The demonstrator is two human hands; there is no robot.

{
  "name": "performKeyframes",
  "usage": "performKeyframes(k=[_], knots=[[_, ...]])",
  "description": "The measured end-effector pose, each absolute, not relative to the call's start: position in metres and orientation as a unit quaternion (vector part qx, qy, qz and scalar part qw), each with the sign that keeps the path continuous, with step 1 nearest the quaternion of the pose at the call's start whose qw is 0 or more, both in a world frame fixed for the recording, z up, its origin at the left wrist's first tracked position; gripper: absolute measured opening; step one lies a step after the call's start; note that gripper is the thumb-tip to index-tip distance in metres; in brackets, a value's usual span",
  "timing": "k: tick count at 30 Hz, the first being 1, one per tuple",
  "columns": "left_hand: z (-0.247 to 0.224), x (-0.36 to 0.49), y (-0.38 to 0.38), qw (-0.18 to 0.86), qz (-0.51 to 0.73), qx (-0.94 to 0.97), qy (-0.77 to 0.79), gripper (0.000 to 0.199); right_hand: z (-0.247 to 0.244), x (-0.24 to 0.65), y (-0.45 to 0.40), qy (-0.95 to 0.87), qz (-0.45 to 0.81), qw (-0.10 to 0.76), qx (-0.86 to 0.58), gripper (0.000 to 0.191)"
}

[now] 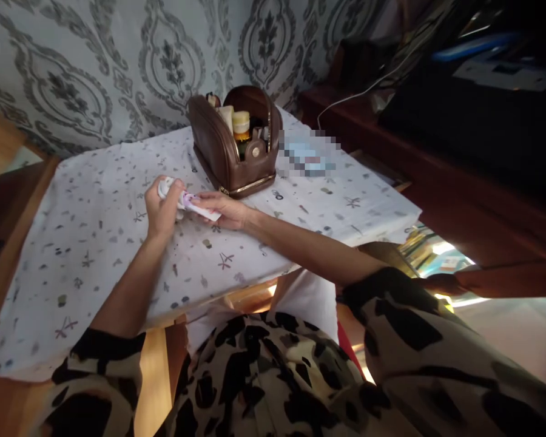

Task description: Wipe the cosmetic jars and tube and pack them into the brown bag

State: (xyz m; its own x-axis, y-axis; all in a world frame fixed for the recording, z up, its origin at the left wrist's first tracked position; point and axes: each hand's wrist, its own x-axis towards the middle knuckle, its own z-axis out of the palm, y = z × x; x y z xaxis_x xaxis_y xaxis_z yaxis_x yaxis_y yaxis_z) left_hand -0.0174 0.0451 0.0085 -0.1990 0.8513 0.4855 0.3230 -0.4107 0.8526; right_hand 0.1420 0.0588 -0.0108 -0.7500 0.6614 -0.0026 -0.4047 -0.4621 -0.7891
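A white squeeze tube (208, 212) with purple print lies between my two hands, above the near side of the brown bag. My left hand (161, 206) is closed around its rounded white cap end. Toward the flat end, my right hand (230, 210) pinches the tube's body with fingers and thumb. My fingers hide part of the print and whether the cap is on. Just beyond my hands stands the brown cosmetic bag (213, 149), unzipped at the top. A small jar with a pale yellow lid (241, 121) shows inside it, among other containers partly hidden by the bag's walls.
A white cloth with small printed motifs (104, 243) covers the table. Right of the bag lies a blurred-out light blue item (309, 156). A thin white cable (368, 91) runs over the dark red furniture (337, 109) at the right. Patterned wallpaper (104, 67) rises behind.
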Motion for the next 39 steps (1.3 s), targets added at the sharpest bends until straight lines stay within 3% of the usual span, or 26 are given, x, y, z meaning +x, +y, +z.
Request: performKeyframes(k=[4,12,20,35,39], knots=[[0.008,-0.02,0.046,0.179,0.57,0.629,0.497,0.025,-0.007,0.145,0.059,-0.42,0.838,0.306,-0.166,0.002],[0.006,-0.014,0.044,0.17,0.564,0.638,0.496,0.025,-0.006,0.151,0.055,-0.425,0.828,0.313,-0.186,0.012],[0.004,-0.016,0.044,0.15,0.549,0.651,0.502,0.028,-0.009,0.15,0.056,-0.432,0.826,0.315,-0.177,0.004],[-0.006,-0.014,0.044,0.142,0.491,0.7,0.499,0.04,-0.016,0.146,0.06,-0.404,0.819,0.372,-0.166,0.018],[-0.007,-0.013,0.046,0.108,0.505,0.679,0.522,0.035,-0.013,0.146,0.059,-0.398,0.822,0.371,-0.168,0.018]])
